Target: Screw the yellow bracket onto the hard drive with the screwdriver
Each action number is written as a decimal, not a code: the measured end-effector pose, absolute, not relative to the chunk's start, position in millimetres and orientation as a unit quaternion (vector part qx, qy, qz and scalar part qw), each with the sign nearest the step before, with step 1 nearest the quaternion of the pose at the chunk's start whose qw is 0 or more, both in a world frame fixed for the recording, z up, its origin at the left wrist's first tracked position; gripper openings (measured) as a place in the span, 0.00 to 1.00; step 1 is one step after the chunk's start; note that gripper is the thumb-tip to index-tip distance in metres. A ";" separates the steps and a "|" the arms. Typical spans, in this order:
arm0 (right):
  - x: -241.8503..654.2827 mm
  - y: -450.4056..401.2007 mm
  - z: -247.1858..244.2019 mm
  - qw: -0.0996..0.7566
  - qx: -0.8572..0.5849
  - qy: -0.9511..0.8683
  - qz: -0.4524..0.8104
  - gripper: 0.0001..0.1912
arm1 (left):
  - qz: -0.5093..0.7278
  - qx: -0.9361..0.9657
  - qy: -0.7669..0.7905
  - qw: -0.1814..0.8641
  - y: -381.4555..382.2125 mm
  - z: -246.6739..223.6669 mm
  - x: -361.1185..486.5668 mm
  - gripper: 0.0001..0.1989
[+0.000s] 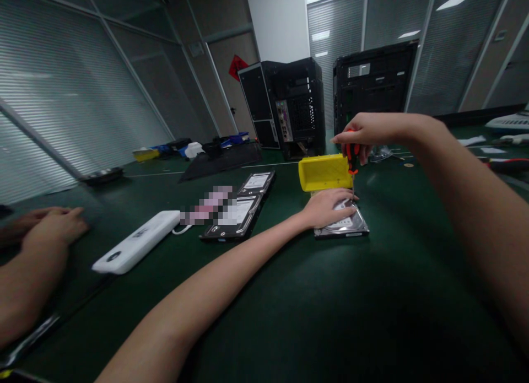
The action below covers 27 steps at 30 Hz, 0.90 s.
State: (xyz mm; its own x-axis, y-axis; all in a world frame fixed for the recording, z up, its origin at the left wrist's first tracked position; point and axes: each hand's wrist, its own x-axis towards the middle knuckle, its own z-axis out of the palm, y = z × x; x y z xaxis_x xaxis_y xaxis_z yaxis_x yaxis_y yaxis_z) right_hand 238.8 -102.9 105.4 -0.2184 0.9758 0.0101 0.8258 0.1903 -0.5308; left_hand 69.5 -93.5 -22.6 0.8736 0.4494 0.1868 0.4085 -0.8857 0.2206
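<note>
A silver hard drive [345, 224] lies flat on the dark green table in front of me. My left hand [328, 208] holds it from the left, fingers across its far part and thumb lying over its label. Above the drive, my right hand [357, 138] is closed around the red-and-black handle of a screwdriver [352, 158]. The screwdriver stands upright, its shaft pointing down at the drive's far right corner by my left fingertips. Whether the tip sits in a screw is too small to tell. Just behind the drive is a yellow plastic bin [324, 172].
Two more hard drives [237, 215] lie left of my left hand, near a white power strip [138, 242]. Another person's hands [53, 226] rest at the far left. A black computer case [289, 107] and a panel [374, 82] stand behind. Pliers [508, 165] lie at right.
</note>
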 end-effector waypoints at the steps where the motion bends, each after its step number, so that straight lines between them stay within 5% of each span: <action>1: 236.9 -103.3 105.5 0.177 -0.605 -0.751 0.199 0.17 | 0.117 0.964 0.222 0.088 -93.7 -22.3 69.4 0.19; 13: 236.0 -101.2 102.4 0.188 -0.620 -0.751 0.127 0.16 | 0.118 0.965 0.211 0.096 -92.6 -23.6 68.4 0.20; 21: 253.2 -98.9 100.8 0.167 -0.575 -0.772 0.215 0.24 | 0.141 0.960 0.199 0.140 -70.9 -1.0 60.6 0.19; 27: 259.8 -102.3 103.8 0.171 -0.531 -0.781 0.279 0.16 | 0.135 0.940 0.290 0.117 -37.9 19.6 57.2 0.16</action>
